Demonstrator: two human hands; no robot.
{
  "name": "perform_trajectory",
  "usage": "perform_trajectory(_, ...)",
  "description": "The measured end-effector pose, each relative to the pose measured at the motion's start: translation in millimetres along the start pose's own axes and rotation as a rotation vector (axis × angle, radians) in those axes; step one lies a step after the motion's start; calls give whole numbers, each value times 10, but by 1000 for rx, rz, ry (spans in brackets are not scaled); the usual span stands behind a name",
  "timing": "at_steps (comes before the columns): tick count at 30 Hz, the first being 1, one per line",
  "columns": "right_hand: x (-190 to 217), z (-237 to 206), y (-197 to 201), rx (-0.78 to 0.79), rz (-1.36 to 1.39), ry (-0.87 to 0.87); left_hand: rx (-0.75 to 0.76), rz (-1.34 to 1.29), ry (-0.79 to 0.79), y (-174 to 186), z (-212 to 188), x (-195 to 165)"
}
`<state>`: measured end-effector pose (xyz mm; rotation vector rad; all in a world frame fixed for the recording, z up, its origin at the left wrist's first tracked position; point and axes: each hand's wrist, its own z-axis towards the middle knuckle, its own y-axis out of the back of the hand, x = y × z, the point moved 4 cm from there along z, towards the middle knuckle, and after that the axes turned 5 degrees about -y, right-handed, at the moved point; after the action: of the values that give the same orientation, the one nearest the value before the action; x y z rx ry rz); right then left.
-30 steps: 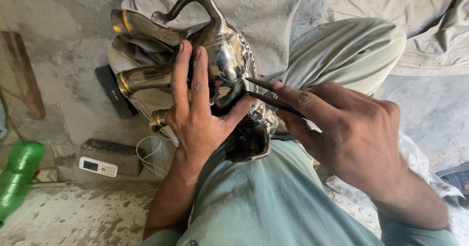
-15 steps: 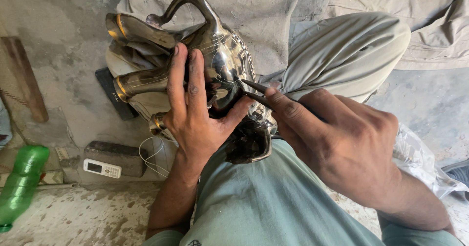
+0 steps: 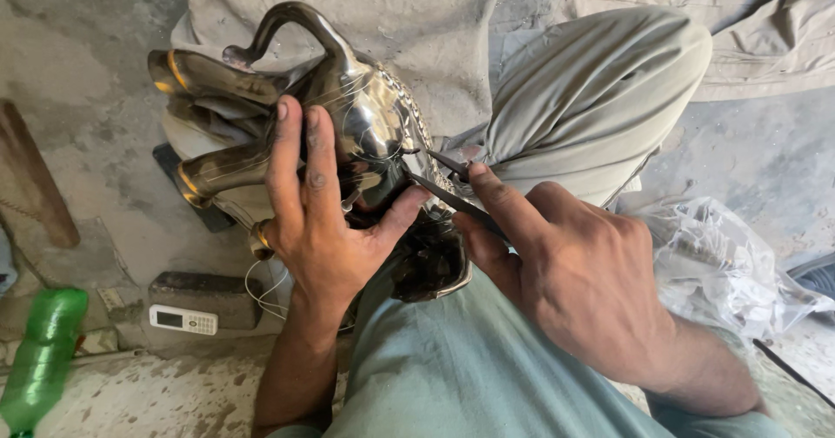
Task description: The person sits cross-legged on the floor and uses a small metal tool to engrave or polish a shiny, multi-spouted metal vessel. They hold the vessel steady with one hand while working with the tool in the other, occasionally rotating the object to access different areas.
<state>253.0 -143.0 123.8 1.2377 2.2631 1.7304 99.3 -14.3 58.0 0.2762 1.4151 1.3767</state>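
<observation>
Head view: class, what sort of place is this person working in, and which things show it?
Probably a small floor-level metal workshop: a shiny metal elephat figure held on the lap, a thin engraving tool in the right hand, and a stained concrete floor.

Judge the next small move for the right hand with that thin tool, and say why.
Probably a short stroke of the thin dark tool along the shiny metal elephant figure. The right hand pinches the tool with its tip at the figure's decorated edge, and the left hand clamps the figure against the lap, so it looks braced for fine work there.

metal elephant figure (image 3: 348, 133): 1 | green bottle (image 3: 39, 360): 1 | white handset (image 3: 183, 320): 1 | plastic bag (image 3: 731, 268): 1
</observation>
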Motion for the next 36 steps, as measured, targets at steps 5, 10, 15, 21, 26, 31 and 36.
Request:
perform_trajectory(5,25,27,37,12,-23,-7,-20,-7,10,-10,-4,-6)
perform_trajectory(10,73,23,48,2,-31,-17,-17,-10,16,13,-21,5)
perform_trajectory(15,76,-33,24,-52,-61,1,-28,-23,10,14,-13,24)
perform_trajectory(21,110,-45,23,-65,-71,8,-15,-52,25,27,-6,35)
perform_trajectory(26,137,11,93,-40,-10,9,-20,-11,12,50,47,-5)
perform_trajectory(31,205,43,157,-20,-60,53,41,47,19,153,117,-7)
perform_trajectory(36,298,94,234,-3,-44,89,86,73,35,193,153,6)
